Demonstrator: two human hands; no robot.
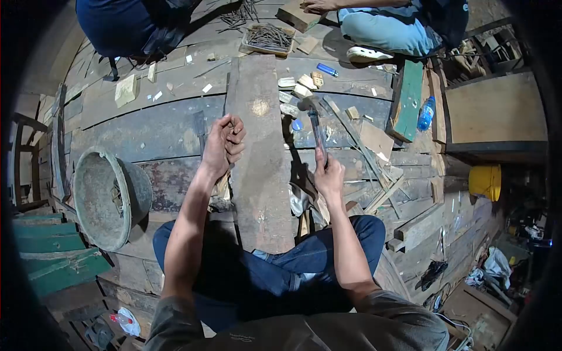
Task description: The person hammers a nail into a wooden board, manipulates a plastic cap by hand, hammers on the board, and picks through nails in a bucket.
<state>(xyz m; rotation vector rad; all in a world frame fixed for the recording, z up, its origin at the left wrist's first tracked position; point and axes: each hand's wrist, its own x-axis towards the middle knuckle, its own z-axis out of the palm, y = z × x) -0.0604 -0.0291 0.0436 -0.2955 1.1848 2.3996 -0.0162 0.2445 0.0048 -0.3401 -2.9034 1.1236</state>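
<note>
A floor of worn wooden planks [170, 126] spreads all around, and on it the person sits with legs crossed in dark blue jeans [269, 272]. Across the top, two other people sit nearby, one in dark blue clothing [120, 26], the other in pale blue trousers [383, 30]. A long, wide board [257, 169] runs straight out from the lap, between the two forearms. To its left is a grey bucket [139, 193], its inside stained; well to the right is a green-faced wooden block [405, 102], a blue-labelled bottle [427, 114] just beside it.

The hammer [316, 130] is right of the board, its head pointing away from the body — the right hand [329, 174] has its fingers wrapped around the handle. The left hand [224, 143] is at the board's left edge, fingers curled inward; whether they pinch anything, I cannot tell. At the board's far end sits a small tray [253, 49] heaped with dark nails [269, 36]. Smaller yet are a blue lighter [328, 69] and a round blue cap [297, 125].
</note>
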